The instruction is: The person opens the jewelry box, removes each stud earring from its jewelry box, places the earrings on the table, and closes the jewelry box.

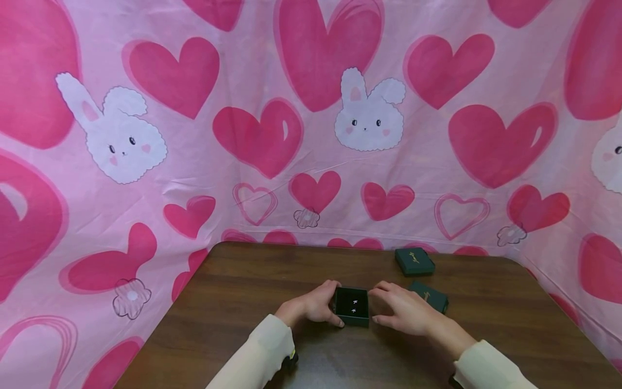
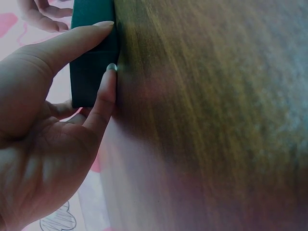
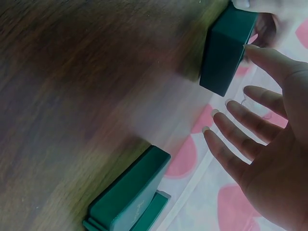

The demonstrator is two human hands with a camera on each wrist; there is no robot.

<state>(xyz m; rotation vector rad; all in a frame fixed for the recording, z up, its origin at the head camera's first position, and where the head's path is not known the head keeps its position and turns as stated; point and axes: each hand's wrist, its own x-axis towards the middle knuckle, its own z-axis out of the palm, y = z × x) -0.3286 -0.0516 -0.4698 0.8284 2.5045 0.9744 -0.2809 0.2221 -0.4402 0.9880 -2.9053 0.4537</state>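
A small dark green jewelry box (image 1: 353, 321) stands open on the table, with a black insert inside. On the insert sit two small silver star-shaped earrings (image 1: 355, 302). My left hand (image 1: 318, 305) grips the box from its left side; in the left wrist view the thumb (image 2: 79, 42) lies along the box's front wall and the fingers reach round its side. To the right of the box, my right hand (image 1: 400, 307) holds nothing, its fingers spread and reaching toward the box. In the right wrist view its thumb tip is right at the box edge (image 3: 226, 48).
Right of the box lies a green lid or box (image 1: 431, 296) with gold script, partly behind my right hand. Farther back is another green box (image 1: 414, 261), also with gold script. The brown wooden table (image 1: 262, 270) is backed by pink cloth (image 1: 311, 146) with hearts and rabbits.
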